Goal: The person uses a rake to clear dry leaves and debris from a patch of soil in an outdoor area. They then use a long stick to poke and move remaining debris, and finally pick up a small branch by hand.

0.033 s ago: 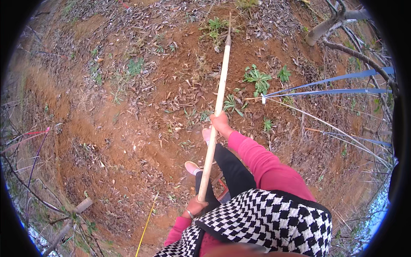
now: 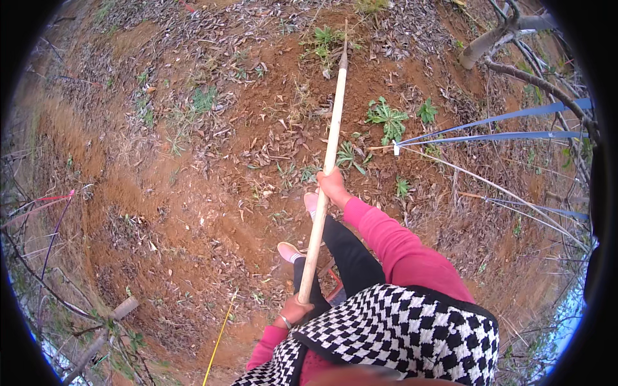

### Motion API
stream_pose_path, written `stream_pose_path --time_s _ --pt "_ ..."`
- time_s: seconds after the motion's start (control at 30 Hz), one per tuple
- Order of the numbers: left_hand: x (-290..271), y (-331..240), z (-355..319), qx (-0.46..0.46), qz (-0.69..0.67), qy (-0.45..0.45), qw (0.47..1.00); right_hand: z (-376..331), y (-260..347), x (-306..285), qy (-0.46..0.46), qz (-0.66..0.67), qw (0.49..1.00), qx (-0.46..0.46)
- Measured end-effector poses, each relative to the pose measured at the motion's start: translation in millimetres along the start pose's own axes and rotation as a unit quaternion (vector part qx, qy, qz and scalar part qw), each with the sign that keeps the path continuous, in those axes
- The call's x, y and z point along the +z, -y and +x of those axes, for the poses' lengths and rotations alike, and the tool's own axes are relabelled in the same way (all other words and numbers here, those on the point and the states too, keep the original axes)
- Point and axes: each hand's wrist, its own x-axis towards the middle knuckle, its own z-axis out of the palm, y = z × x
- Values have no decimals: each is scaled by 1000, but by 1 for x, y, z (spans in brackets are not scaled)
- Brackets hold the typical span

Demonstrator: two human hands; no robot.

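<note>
A long pale wooden pole runs from near my waist up across red soil, and its dark far end rests on the ground among dry leaves. My right hand grips the pole about midway, its arm in a pink sleeve. My left hand, with a bangle at the wrist, grips the pole's near end. I wear a black-and-white checked cloth, dark trousers and pink shoes.
Red earth strewn with dry leaves and green weeds lies all around. Blue straps stretch in from the right below a bare tree branch. A cut log and a yellow string lie lower left.
</note>
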Motion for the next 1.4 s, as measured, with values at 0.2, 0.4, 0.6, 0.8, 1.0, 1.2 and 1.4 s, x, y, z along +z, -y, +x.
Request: stream_pose_path --time_s 0.2,0.4,0.6,0.8,1.0,1.2,1.4 --pt "-1 98 -73 18 87 -47 995 -122 -67 12 -8 47 999 20" --pt "-22 196 -151 -107 140 -111 978 -221 -110 21 59 69 986 141" --pt "-24 135 -126 -95 169 -154 969 -175 -90 15 42 140 980 136" --pt "-4 54 -49 95 131 -187 969 -73 -26 -11 -8 -3 1000 4" --pt "1 86 -69 -11 -76 -49 996 -114 -64 16 -30 -180 983 -15" --pt "-3 98 -134 -99 44 -136 985 -170 -98 32 59 -149 987 -11" --pt "-4 17 -37 73 30 -174 982 -53 -14 2 -4 -110 994 0"
